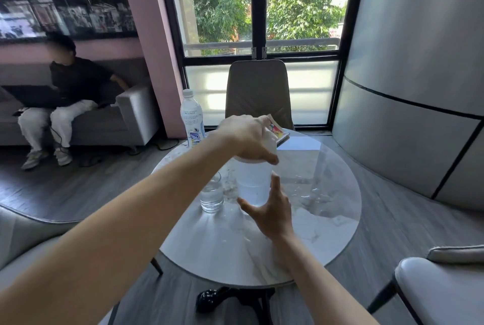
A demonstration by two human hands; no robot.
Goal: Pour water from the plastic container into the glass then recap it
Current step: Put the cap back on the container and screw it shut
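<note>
A translucent plastic container (253, 183) stands upright near the middle of the round marble table (327, 219), partly filled with water. My left hand (247, 138) grips its white lid (251, 158) from above. My right hand (272, 209) is at the container's lower front, fingers spread, thumb and fingers on either side of the wall; contact is uncertain. A clear glass (211, 195) with water in it stands just left of the container, partly hidden by my left forearm.
A labelled water bottle (192, 120) stands at the table's far left edge. A colourful book (279, 132) lies behind the container. Chairs surround the table: one opposite (258, 91), one at right (440, 288). A person sits on a sofa at left.
</note>
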